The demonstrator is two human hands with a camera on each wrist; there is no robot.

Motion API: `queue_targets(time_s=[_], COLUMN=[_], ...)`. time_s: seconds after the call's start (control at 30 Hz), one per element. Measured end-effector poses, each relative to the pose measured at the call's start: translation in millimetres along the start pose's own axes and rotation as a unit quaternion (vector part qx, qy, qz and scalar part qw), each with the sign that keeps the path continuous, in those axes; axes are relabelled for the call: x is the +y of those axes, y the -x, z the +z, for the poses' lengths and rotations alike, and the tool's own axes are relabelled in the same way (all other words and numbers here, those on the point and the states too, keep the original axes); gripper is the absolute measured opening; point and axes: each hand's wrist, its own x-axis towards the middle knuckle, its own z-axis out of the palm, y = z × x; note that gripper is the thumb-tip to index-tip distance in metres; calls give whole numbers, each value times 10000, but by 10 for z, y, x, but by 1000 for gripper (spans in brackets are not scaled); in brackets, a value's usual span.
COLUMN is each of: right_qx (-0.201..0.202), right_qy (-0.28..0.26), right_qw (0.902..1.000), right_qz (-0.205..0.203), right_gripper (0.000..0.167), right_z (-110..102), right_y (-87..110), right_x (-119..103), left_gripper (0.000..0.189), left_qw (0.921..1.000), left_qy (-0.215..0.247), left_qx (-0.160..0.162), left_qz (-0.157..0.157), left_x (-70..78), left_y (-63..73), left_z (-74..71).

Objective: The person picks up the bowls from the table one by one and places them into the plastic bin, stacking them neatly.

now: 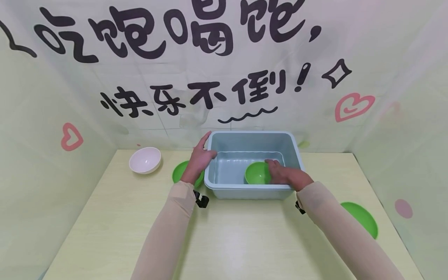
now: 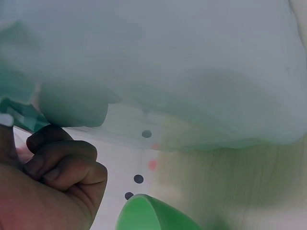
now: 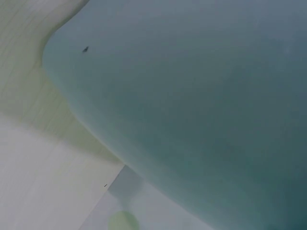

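Note:
A light blue plastic basin (image 1: pixel 245 193) stands on the table near the back wall. My left hand (image 1: pixel 200 159) grips its left rim, thumb over the inner side; in the left wrist view the fingers (image 2: pixel 62 155) are curled by the rim. Inside the basin, toward its front right, is a small green bowl (image 1: pixel 257 174). My right hand (image 1: pixel 280 173) reaches over the basin's front right corner and holds that bowl by its right edge. The right wrist view shows only the basin's outer wall (image 3: pixel 168 96), so the right fingers are hidden there.
Left of the basin, partly behind my left wrist, sits another green dish (image 1: pixel 179 171). A white bowl (image 1: pixel 145 160) is at the table's back left. On the right, a green plate (image 1: pixel 362 218) is partly covered by my right forearm. Printed cloth walls (image 1: pixel 168 128) enclose the table (image 1: pixel 231 237).

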Motion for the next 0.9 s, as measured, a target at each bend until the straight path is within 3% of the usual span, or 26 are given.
queue_targets(time_s=[0.6, 0.9], right_qx=[82, 994], right_qy=[-2, 179], right_qw=[10000, 9931], right_qz=[-47, -600], right_gripper=[101, 108], right_z=[-7, -9], right_y=[33, 42], right_x=[-14, -30], left_gripper=[91, 92], left_qw=[10000, 9999], left_qy=[-10, -165], left_qx=[-57, 14], left_qz=[-16, -7], left_x=[0, 30], left_y=[14, 19], left_z=[-8, -13])
